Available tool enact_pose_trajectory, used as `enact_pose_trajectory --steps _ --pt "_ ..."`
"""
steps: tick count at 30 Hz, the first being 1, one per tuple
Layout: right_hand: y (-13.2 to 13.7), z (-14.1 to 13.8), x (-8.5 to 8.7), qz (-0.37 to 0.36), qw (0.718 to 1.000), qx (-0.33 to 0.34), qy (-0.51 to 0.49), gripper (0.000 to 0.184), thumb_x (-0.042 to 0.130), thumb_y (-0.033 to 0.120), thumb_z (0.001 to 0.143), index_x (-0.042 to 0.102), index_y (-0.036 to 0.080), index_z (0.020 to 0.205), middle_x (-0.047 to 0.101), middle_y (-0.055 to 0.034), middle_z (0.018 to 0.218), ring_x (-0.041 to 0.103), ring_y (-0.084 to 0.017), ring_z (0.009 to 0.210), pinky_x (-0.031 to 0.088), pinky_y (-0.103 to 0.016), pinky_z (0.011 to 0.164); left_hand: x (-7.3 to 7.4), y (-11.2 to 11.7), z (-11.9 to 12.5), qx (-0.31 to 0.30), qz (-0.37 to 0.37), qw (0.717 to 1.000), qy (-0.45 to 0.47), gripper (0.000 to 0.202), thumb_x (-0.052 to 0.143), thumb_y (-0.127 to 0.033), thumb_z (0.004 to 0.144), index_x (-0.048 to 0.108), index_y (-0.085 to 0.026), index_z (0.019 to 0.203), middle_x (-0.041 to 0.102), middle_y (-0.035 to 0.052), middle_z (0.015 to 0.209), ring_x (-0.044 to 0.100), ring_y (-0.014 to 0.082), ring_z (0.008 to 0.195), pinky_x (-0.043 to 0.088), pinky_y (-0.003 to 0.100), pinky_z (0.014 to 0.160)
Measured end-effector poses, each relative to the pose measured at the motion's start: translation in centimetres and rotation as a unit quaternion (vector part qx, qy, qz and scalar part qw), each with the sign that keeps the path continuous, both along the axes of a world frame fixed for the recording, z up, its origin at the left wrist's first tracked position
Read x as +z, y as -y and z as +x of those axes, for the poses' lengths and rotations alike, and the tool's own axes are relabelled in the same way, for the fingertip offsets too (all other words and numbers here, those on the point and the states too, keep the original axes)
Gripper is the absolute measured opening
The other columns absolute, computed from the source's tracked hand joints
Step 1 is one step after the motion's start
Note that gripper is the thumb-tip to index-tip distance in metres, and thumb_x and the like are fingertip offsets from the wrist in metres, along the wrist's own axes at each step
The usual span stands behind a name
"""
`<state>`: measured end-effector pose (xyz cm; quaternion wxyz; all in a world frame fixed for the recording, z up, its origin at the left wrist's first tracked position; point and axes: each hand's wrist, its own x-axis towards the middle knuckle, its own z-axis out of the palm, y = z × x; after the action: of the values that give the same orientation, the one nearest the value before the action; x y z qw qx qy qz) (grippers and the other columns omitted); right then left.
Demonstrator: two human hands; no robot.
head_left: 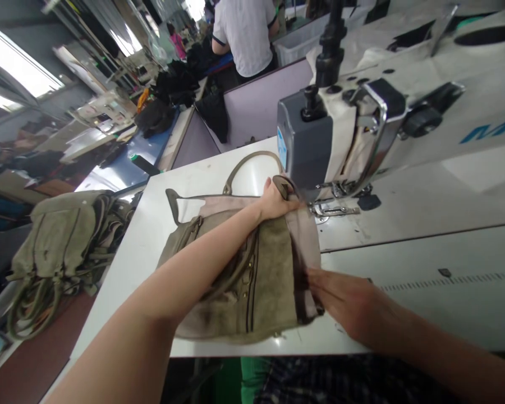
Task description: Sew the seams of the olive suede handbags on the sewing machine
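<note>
An olive-green handbag (273,280) with pale lining, brown handles and brass-coloured studs lies on the white table in front of me. My left hand (275,201) reaches across it and is closed on the upper edge, close to the needle area. At the right side, my right hand (347,300) pinches the bag's edge and pale lining, its fingertips partly hidden in the fold. Just right of the bag's upper corner is the sewing machine's presser foot (334,210). Whether the foot touches the fabric cannot be made out.
The large sewing machine head (307,143) overhangs the table (130,269) at the right. Similar green bags (61,235) are piled at the left. A thread cone (145,165) stands beyond the far corner. Behind, a person in a white shirt (248,36) faces away near another workstation.
</note>
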<state>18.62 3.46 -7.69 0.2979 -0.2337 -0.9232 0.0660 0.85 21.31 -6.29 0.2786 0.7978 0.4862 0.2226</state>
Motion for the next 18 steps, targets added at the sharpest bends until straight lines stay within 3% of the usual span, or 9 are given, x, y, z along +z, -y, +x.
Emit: enact_pose_trajectory --steps 5,11,18 --pt "2.0 1.7 0.1 -0.029 1.0 0.007 -0.001 0.037 0.036 -0.002 0.087 0.067 0.004 0.107 0.068 -0.0153 0.113 0.061 -0.019 0.11 0.047 -0.028 0.1 -0.1 2.7 0.6 0.017 0.017 0.999 -0.025 0.026 0.074 -0.03 0.07 0.064 -0.015 0.088 0.065 0.0086 0.108 0.056 0.0269 0.109 0.025 0.053 0.111" --pt "1.6 1.8 0.0 -0.042 0.999 -0.027 -0.011 0.038 0.036 -0.002 0.087 0.068 0.006 0.106 0.068 -0.0129 0.112 0.061 -0.018 0.109 0.043 -0.024 0.102 0.2 2.4 0.7 0.026 0.02 0.999 -0.041 0.026 0.073 -0.027 0.071 0.067 -0.018 0.095 0.063 0.0061 0.116 0.051 0.027 0.117 0.021 0.053 0.114" --pt "1.5 2.0 0.0 -0.052 0.998 -0.022 -0.014 0.039 0.035 -0.001 0.088 0.067 0.007 0.108 0.068 -0.013 0.112 0.063 -0.019 0.107 0.046 -0.027 0.098 -0.1 2.2 0.9 0.031 0.019 0.998 -0.054 0.027 0.073 -0.025 0.071 0.068 -0.019 0.097 0.062 0.0058 0.118 0.049 0.0286 0.12 0.019 0.055 0.114"
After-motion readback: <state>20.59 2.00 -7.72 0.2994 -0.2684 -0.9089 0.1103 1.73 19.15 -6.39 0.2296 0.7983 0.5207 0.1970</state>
